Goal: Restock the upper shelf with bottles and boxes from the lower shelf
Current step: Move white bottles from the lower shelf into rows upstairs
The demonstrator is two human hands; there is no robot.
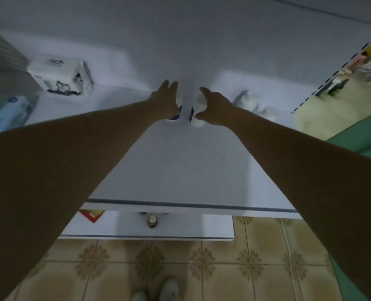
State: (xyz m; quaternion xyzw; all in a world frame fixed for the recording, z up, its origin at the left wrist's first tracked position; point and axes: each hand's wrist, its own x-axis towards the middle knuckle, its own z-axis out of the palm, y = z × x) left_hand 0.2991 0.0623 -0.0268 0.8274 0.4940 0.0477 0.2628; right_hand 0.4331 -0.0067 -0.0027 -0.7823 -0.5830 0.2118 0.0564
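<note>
Bottom centre: two white shoes (169, 290) on the tiled floor (256, 246). Lower shelf (212, 227): one small capped bottle (152, 221), one red box (92, 215). Upper shelf (180, 166), centre frame: two white, blue-labelled bottles, upright, side by side. Left hand (163, 103), fingers straight and together, lies against the left bottle (178, 112). Right hand (216, 109), fingers spread in a curve about the right bottle (198, 121); contact cannot be told. Upper left: one printed box (62, 76).

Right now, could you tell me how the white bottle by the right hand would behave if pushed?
The white bottle looks small and plastic, probably light. It stands tall and narrow on the upper shelf, so a push may tip it; being round, it could roll.
</note>
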